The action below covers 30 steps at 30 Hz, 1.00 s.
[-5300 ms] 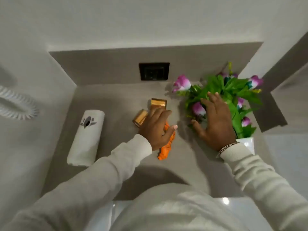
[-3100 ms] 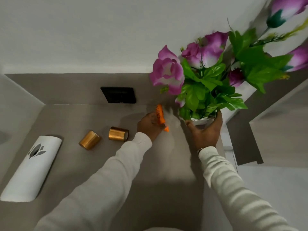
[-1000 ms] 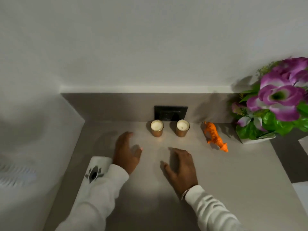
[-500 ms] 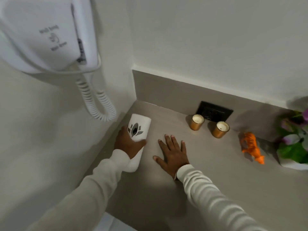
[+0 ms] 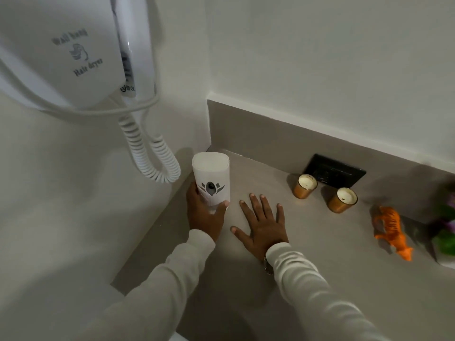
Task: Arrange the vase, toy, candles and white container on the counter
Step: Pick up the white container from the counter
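Observation:
The white container (image 5: 211, 177), marked with a grey lotus emblem, stands upright near the counter's back left corner. My left hand (image 5: 204, 214) grips its lower part. My right hand (image 5: 262, 223) lies flat and spread on the grey counter (image 5: 320, 279) just right of it. Two gold candles (image 5: 305, 186) (image 5: 342, 200) stand upright by the back wall. The orange toy (image 5: 391, 230) stands to their right. The vase of purple flowers (image 5: 445, 238) is blurred and cut off at the right edge.
A white wall-hung hair dryer (image 5: 73, 52) with a coiled cord (image 5: 152, 153) hangs on the left wall, close above the container. A black wall socket (image 5: 334, 171) sits behind the candles. The left wall and the back splash bound the counter.
My left hand has raised the white container from lying tilted on the counter to standing upright. My right hand stays flat on the counter.

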Each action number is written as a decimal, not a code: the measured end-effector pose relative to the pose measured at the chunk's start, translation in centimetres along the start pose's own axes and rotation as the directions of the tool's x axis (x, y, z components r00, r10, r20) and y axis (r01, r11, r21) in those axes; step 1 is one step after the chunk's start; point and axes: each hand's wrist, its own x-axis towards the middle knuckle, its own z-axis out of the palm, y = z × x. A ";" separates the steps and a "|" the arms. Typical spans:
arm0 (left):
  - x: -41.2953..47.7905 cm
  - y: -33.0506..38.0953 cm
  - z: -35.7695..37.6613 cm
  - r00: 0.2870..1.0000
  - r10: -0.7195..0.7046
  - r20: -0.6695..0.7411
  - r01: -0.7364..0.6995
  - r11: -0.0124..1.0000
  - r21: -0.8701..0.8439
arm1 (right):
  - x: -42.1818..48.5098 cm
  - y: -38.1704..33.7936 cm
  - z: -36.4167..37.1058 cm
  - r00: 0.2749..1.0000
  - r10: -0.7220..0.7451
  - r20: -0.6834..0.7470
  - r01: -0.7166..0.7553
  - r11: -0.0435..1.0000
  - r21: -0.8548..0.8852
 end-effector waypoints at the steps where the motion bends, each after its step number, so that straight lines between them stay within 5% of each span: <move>1: -0.2 -0.9 0.0 0.999 -0.034 -0.005 0.034 0.999 0.009 | 0.4 0.1 0.1 1.000 0.003 -0.025 -0.003 1.000 0.005; 13: 9.7 0.4 5.9 0.983 -0.082 -0.167 0.098 0.991 0.091 | 3.0 1.0 1.3 0.995 -0.010 -0.098 0.012 1.000 0.018; 21: 14.0 2.1 9.1 0.944 -0.133 -0.303 0.138 0.990 -0.005 | 3.3 1.3 2.0 0.987 -0.029 -0.160 0.032 0.999 0.014; 30: 12.7 1.6 8.4 0.945 -0.178 -0.274 0.202 0.977 0.064 | 2.8 1.2 0.9 0.985 0.017 -0.171 0.003 0.993 0.117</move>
